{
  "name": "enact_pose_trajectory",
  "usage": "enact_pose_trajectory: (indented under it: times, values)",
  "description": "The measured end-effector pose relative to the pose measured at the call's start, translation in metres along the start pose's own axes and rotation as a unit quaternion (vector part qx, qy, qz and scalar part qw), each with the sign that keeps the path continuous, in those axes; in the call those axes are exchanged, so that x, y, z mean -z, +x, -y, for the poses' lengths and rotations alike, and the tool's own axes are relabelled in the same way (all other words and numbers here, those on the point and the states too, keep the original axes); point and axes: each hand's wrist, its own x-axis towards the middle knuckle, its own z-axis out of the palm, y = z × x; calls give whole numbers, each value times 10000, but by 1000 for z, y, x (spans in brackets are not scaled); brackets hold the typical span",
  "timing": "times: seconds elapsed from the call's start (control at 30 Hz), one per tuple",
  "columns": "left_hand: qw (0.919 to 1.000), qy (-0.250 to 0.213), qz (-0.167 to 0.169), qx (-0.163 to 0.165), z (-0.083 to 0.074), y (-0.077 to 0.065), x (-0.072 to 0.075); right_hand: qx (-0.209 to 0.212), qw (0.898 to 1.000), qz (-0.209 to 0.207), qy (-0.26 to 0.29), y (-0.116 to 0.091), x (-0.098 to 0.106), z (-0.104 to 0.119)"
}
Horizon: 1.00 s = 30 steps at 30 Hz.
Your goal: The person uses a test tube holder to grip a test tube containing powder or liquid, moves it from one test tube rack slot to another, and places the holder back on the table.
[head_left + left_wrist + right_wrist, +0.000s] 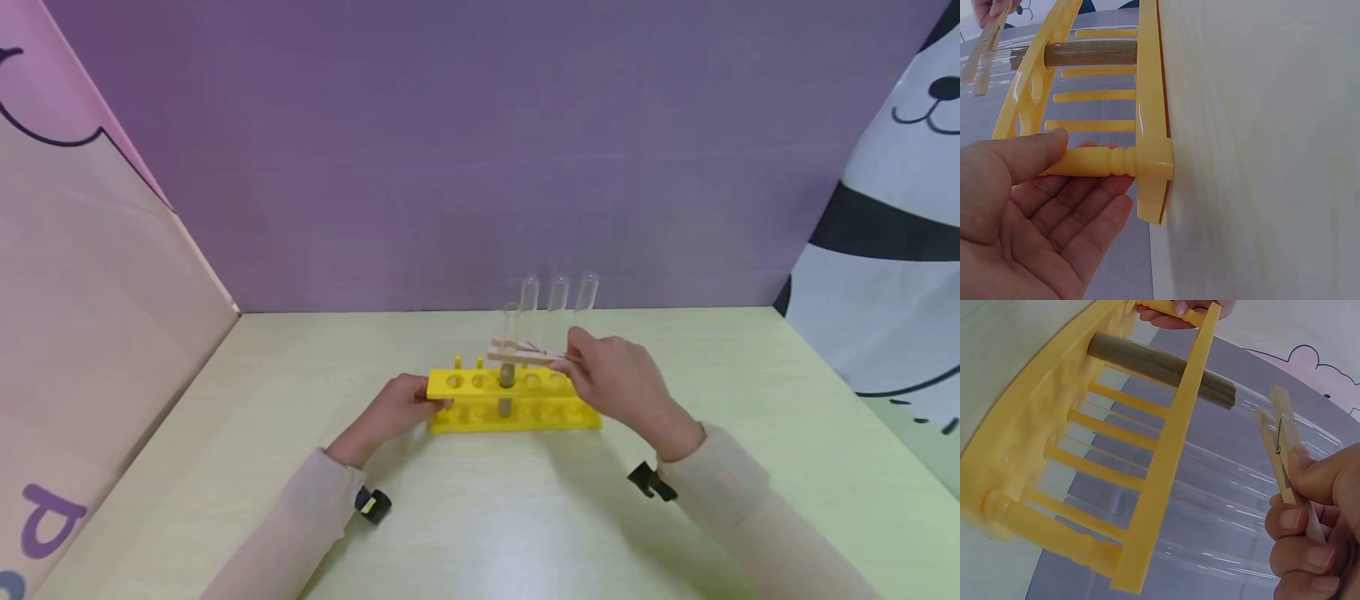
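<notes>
A yellow test tube rack (468, 393) stands on the table. My left hand (397, 408) grips its left end post (1088, 162) between thumb and fingers. One glass test tube (512, 323) stands upright in the rack, with grey-brown material (1091, 54) filling its lower part. Three clear tubes, such as the middle one (558, 293), sit bottom-up on the back pegs. My right hand (618, 379) pinches a wooden test tube clamp (1284, 434) by its handle end, above the rack. The clamp's tips are at the filled tube's upper part; I cannot tell whether they surround it.
The pale wooden table (247, 400) ends at a purple back panel (450, 167). Printed side panels stand left (97, 292) and right (885, 308). Black devices are strapped at the left cuff (372, 505) and right cuff (652, 482).
</notes>
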Motion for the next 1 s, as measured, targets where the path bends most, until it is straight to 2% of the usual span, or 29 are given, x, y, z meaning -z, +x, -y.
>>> enact_pose_trajectory:
  times: [0.33, 1.0]
  values:
    - [10000, 56, -36, 68, 0, 0, 0, -111, 9999, 96, -7, 6, 14, 3]
    - [9999, -39, -49, 138, -2, -1, 0, 129, 9995, -252, -124, 15, 38, 8]
